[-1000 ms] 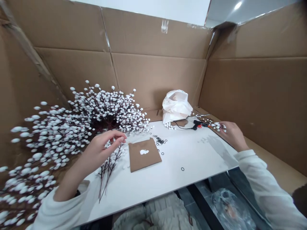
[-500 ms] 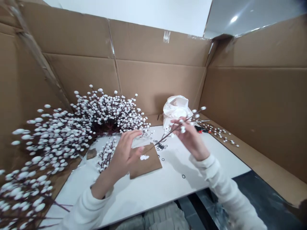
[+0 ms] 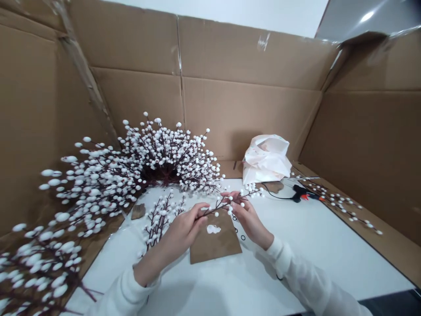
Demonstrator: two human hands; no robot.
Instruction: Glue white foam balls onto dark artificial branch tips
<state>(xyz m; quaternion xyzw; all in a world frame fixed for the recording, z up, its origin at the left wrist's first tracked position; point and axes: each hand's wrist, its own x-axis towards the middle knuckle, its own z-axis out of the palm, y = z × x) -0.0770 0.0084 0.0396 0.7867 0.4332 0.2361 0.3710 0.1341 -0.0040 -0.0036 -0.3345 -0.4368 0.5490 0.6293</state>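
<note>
A brown twig with white berries [image 3: 226,205] is held level above a cardboard piece [image 3: 215,245]. My left hand [image 3: 188,226] pinches its stem end on the left. Toward the berried end, my right hand [image 3: 248,219] has its fingers closed round the same twig. A white blob [image 3: 213,229] lies on the cardboard below. Small black rings [image 3: 242,237] lie beside the cardboard, some hidden by my right hand. Short berry twigs [image 3: 161,219] rest on the white board just left of my left hand.
A large mass of white-berry branches [image 3: 164,153] fills the left and back. A crumpled white bag [image 3: 266,159], a black and orange tool [image 3: 307,193] with a cable, and berry sprigs [image 3: 350,206] lie right. Cardboard walls [image 3: 250,57] surround the white board [image 3: 329,250].
The twig has come down lower over the cardboard. My left hand has closed on its stem, where before it was open and apart. The view has shifted, showing more of the right side.
</note>
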